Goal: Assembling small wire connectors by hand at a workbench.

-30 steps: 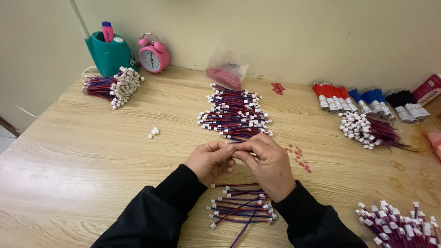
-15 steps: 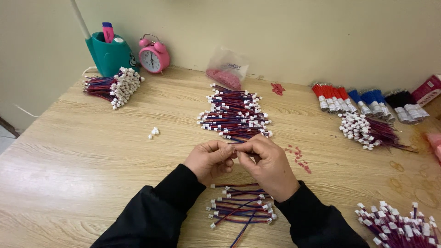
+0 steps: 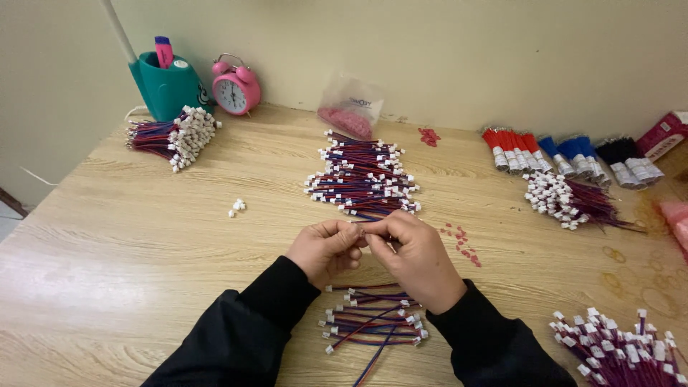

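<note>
Nearby, wire piles [image 3: 364, 180] ring both hands [image 3: 376, 251].

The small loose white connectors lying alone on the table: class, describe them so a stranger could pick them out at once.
Start at the wooden table and find the wire bundle by the teal pen holder at the far left. Come toward the person from there: the loose white connectors lie alone on bare wood. Unlike every other connector, they have no wires attached.

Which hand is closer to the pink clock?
The left hand. The pink clock stands at the far left of the table, up and left of that hand. The right hand sits further right, so it is farther away.
</note>
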